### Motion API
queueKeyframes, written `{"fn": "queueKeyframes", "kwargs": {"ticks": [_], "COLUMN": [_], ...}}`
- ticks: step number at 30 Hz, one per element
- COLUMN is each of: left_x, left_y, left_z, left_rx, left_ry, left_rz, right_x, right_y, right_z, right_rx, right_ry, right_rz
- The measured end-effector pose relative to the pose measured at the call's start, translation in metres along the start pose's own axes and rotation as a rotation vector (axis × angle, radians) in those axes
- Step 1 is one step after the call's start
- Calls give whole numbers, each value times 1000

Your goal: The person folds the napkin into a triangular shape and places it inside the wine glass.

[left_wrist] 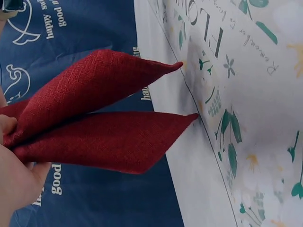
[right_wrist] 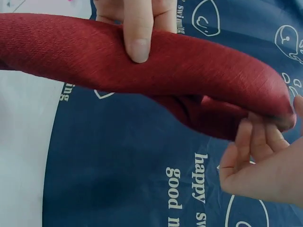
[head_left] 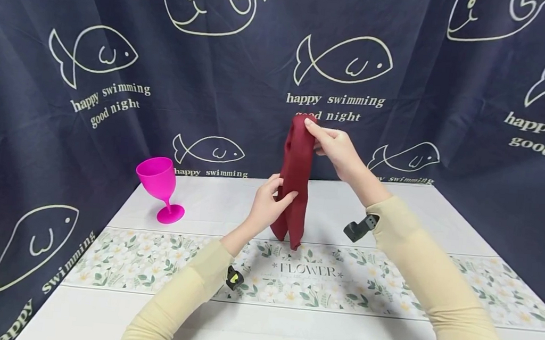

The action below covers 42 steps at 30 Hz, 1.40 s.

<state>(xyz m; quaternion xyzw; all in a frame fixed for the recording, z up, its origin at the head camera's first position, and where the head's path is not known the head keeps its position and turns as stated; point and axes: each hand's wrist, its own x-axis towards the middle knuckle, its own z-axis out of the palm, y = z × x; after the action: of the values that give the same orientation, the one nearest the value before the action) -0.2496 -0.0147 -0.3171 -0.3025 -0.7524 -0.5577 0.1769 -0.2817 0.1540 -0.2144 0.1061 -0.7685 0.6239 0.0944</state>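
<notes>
A dark red cloth napkin [head_left: 298, 166], folded into a long shape, hangs upright above the middle of the table. My left hand [head_left: 267, 204] grips it around its middle, thumb in front and fingers behind. Near the folded top, my right hand [head_left: 335, 147] pinches the cloth, its thumb on the front. In the left wrist view, two pointed ends of the napkin [left_wrist: 104, 85] spread apart below the grip. The right wrist view shows the right fingers [right_wrist: 258, 142] at the rounded top fold, partly tucked behind the cloth.
A bright pink goblet [head_left: 156, 179] stands upright at the back left of the white table [head_left: 222, 201]. A floral runner band [head_left: 150, 259] marked FLOWER crosses the table. Behind hangs a dark blue curtain [head_left: 260, 83] with fish drawings.
</notes>
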Motion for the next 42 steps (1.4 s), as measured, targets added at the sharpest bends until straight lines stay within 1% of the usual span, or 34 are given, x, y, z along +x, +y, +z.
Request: {"fn": "queueKeyframes", "kwargs": {"ticks": [2, 4, 6, 8, 10, 12, 14, 16, 18, 19, 21, 23, 25, 26, 29, 32, 37, 39, 42], "left_x": [0, 0, 0, 0, 0, 0, 0, 0, 0, 0, 1, 3, 5, 6, 10, 14, 20, 22, 24], "left_y": [-1, -1, -1, 0, 1, 2, 1, 1, -1, -2, -4, -6, -9, -13, -25, -36, -34, -32, -31], "left_z": [0, 0, 0, 0, -1, -1, -1, -1, -1, -1, -2, -2, -3, -3, -1, 1, -1, -2, -3], "left_rx": [-3, 2, 12, 22, 28, 34, 33, 23, -3, -26, -77, -117, -142, -148, -149, -140, -174, -204, -207], "left_ry": [-4, -17, -40, -65, -88, -106, -118, -133, -156, -170, -199, -213, -219, -223, -232, -237, -220, -201, -158], "left_rz": [13, 30, 50, 67, 78, 89, 99, 99, 74, 46, -31, -111, -166, -186, -210, -227, -230, -228, -217], "right_x": [0, 1, 2, 3, 3, 2, 1, 0, -1, -1, -1, -1, -1, -1, 0, 1, 3, 5, 5], "right_y": [1, 2, 3, 4, 4, 4, 3, 3, 3, 3, 3, 2, 2, 2, 2, -1, -7, -9, -12], "right_z": [-1, -1, -3, -5, -8, -9, -9, -8, -7, -7, -7, -8, -10, -10, -10, -10, -12, -12, -12], "right_rx": [-45, -87, -93, -73, -41, -19, -4, 12, 42, 63, 112, 151, 175, 180, 179, 190, 233, 252, 276], "right_ry": [-11, -25, -56, -101, -157, -197, -214, -215, -204, -194, -171, -156, -151, -152, -151, -126, -91, -92, -100], "right_rz": [11, -9, -14, 1, 43, 79, 96, 98, 92, 87, 73, 55, 34, 22, -16, -40, -86, -115, -142]}}
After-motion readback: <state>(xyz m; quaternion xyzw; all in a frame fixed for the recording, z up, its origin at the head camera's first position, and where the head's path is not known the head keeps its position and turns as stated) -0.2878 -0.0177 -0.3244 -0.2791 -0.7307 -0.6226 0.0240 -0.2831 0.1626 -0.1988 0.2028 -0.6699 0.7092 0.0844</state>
